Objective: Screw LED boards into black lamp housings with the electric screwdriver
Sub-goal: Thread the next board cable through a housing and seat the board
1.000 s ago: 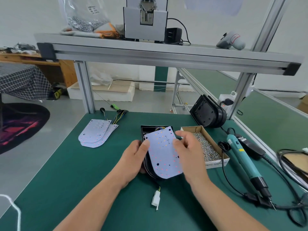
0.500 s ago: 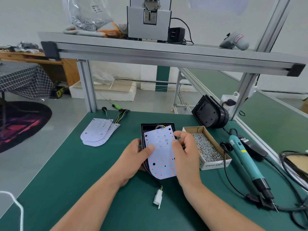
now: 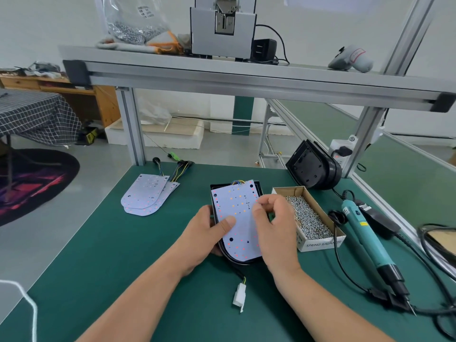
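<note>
Spare boards [image 3: 148, 196] lie at the left. The left hand [image 3: 204, 233] grips the housing [image 3: 234, 260] by its left rim, thumb flat on the board [image 3: 237, 218]. The board has dropped from its tilt a second ago and sits almost flush in the housing at mid-bench, ready for screws, I judge. The right hand [image 3: 274, 223] has left the board's edge and curls above it beside the screw box [image 3: 318, 244], hiding that edge. I cannot tell whether it pinches a screw. The screwdriver [image 3: 365, 238] lies unused.
</note>
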Demonstrator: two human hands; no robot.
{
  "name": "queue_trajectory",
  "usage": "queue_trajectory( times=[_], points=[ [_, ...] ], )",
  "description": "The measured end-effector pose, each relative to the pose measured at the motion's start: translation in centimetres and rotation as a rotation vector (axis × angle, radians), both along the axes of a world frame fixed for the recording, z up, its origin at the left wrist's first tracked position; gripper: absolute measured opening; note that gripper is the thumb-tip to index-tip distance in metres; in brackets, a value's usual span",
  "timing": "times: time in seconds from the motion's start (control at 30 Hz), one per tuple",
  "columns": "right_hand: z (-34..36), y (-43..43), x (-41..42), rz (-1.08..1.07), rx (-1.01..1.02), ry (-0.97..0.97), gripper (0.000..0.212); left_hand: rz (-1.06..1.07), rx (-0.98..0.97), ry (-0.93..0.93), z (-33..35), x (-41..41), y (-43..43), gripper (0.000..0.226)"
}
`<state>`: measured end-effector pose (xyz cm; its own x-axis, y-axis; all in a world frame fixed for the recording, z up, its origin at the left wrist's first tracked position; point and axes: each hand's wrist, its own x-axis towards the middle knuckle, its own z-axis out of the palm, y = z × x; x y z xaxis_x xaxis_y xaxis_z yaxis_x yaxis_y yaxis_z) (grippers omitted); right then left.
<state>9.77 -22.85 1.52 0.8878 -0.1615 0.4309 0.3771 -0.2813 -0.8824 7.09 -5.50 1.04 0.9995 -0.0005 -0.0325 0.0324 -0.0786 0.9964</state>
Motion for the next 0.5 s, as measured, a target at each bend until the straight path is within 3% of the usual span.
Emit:
queue_trajectory(
  times=[0.17, 0.27, 0.3, 0.37, 0.43, 0.5],
  points=[
    [0.6, -0.1, -0.2, 0.010, -0.283, -0.112, 0.029, 0.067, -0.143, 0.006, -0.1, 0.0, -0.2, 0.057],
    [1.0, -0.8, 0.3, 0.073, -0.232, 0.063, 0.057, 0.084, -0.153, -0.007, -0.2, 0.0, -0.2, 0.055],
    [1.2, -1.2, 0.4, 0.152, -0.141, 0.180, 0.056, 0.090, -0.150, -0.012, -0.3, 0.1, -0.2, 0.054],
    [1.2, -1.8, 0.9, 0.322, 0.042, 0.368, 0.031, 0.095, -0.146, -0.020, -0.5, 0.2, -0.2, 0.053],
    [0.9, -2.1, 1.1, 0.336, 0.060, 0.400, 0.015, 0.092, -0.132, -0.029, -0.6, 0.2, -0.1, 0.051],
    [0.8, -1.8, 1.2, 0.282, 0.029, 0.369, 0.015, 0.098, -0.121, -0.040, -0.5, 0.2, -0.1, 0.049]
  ],
)
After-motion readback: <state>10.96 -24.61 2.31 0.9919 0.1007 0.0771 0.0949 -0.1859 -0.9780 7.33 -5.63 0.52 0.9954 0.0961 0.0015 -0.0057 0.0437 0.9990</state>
